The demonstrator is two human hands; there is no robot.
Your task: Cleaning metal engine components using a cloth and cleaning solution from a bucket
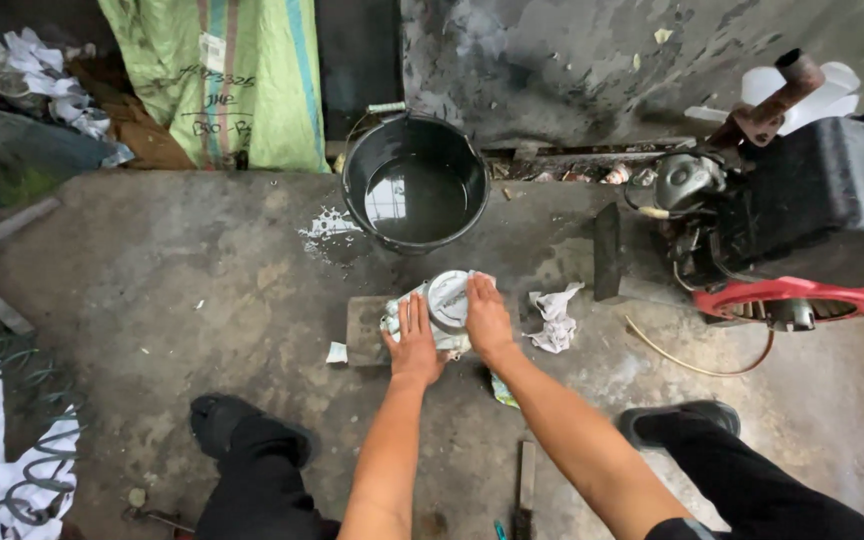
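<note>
A round grey metal part (447, 297) lies on a crumpled white rag (399, 309) over a flat block (364, 330) on the concrete floor. My left hand (415, 341) rests on the rag just left of the part, fingers pressed down. My right hand (488, 318) lies against the part's right side, fingers curved over its edge. Both forearms reach forward from the bottom of the view.
A black bucket (414, 183) with dark liquid stands just beyond the part. A small engine (782, 215) with a red base sits at the right. Another crumpled rag (555, 320) lies to the right of my hands. A green sack (222, 80) leans at the back. My feet flank the spot.
</note>
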